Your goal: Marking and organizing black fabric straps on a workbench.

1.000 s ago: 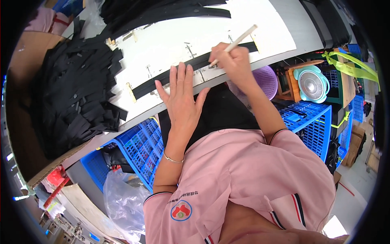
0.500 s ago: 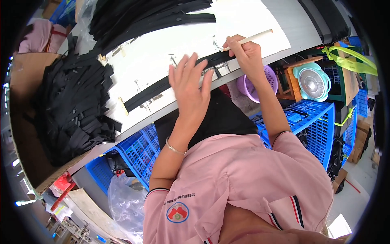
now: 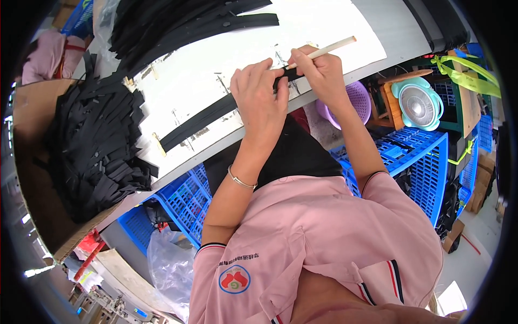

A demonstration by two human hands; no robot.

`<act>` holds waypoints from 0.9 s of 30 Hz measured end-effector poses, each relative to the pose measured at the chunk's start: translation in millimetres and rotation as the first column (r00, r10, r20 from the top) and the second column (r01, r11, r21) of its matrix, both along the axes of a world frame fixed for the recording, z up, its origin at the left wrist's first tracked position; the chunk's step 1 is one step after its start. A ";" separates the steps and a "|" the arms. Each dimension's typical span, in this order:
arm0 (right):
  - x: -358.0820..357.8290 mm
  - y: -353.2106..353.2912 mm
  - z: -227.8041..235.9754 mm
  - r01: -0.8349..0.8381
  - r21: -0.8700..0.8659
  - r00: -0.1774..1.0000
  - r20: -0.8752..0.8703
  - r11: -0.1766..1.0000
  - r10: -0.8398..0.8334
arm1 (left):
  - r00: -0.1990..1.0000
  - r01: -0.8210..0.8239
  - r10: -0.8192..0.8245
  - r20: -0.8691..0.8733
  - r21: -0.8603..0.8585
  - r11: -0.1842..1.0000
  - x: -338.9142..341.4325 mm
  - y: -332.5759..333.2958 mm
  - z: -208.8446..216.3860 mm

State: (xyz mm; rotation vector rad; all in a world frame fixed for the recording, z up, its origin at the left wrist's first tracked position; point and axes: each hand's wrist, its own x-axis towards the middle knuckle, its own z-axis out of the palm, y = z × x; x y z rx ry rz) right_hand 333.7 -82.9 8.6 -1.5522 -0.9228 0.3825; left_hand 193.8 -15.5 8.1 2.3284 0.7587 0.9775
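A long black fabric strip (image 3: pixel 202 119) lies along the near edge of a white board (image 3: pixel 318 40) that bears dark marks and small tape pieces. My left hand (image 3: pixel 259 94) rests over the strip, its fingers a little bent and its thumb apart, pressing from above. In my right hand (image 3: pixel 321 75) is a slim white pencil (image 3: pixel 334 46) with a reddish far end, pinched as for writing. Its lower tip meets the strip just right of my left fingers. The strip's right part is partly covered by my hands.
More black strips (image 3: pixel 183 32) lie at the board's far side. A cardboard box (image 3: pixel 32 108) to the left holds a heap of black strips (image 3: pixel 97 140). Below the table's right edge are a purple basket (image 3: pixel 359 102), a turquoise fan (image 3: pixel 417 105) and a blue crate (image 3: pixel 426 173).
My left hand has come down onto the strip and shifted right, close to the pencil. The right hand keeps the pencil, its tip now slightly left along the strip.
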 end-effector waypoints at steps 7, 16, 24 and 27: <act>-1.1 -0.4 6.5 -0.127 -0.156 0.986 0.087 0.980 0.142 | 0.999 -0.028 0.029 -0.019 0.017 0.999 -6.5 5.8 -0.9; 2.2 -17.4 -4.0 0.034 0.021 0.995 -0.094 0.999 -0.032 | 0.964 -0.003 0.015 -0.264 0.045 0.999 -57.4 -12.9 6.6; 1.4 -13.2 -13.4 0.138 0.143 0.987 -0.101 0.980 -0.125 | 0.970 0.113 -0.086 -0.225 0.109 0.988 -35.0 71.3 -5.6; 0.0 -10.8 -10.0 0.119 0.134 0.990 -0.097 0.984 -0.107 | 0.982 0.117 -0.114 -0.153 0.006 0.993 -38.0 84.7 -2.9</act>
